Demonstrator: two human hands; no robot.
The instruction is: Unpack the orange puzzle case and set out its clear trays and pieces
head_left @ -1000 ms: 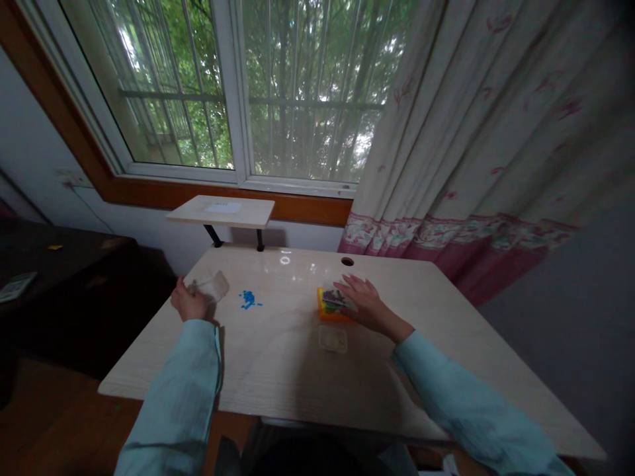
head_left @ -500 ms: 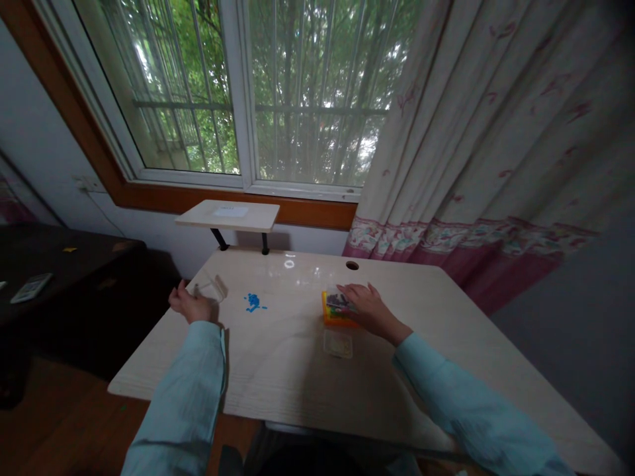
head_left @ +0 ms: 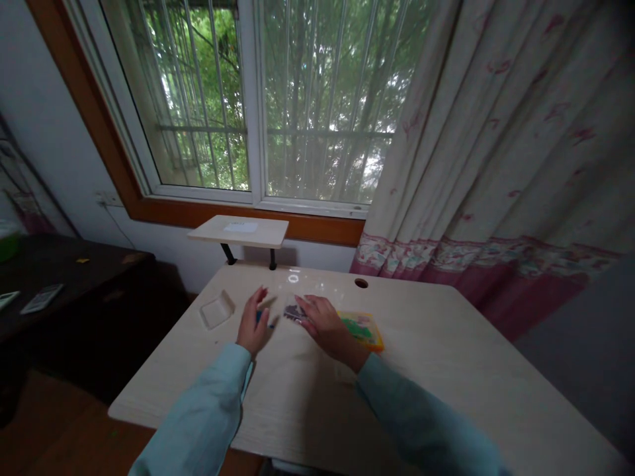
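My right hand (head_left: pixel 328 328) grips a small clear pack of dark pieces (head_left: pixel 294 313), held over the middle of the desk. Left of it, my left hand (head_left: pixel 253 324) is open, thumb and fingers apart, with nothing seen in it. Small blue pieces (head_left: pixel 259 316) show just behind that hand, mostly hidden by it. A clear plastic box (head_left: pixel 216 313) rests farther left. Beside my right wrist lies a yellow-orange box (head_left: pixel 374 336) with green contents. A flat clear tray or lid (head_left: pixel 343 374) is partly covered by my right forearm.
The pale desk (head_left: pixel 436 350) has a small raised shelf (head_left: pixel 241 230) at its back left and a round cable hole (head_left: pixel 361 283) near its rear edge. A dark table (head_left: pixel 94 284) stands to the left. A curtain (head_left: pixel 446 225) hangs at the right.
My left hand has come away from the clear box and moved right to the blue pieces. The right hand has carried the pack of dark pieces left from the yellow-orange box.
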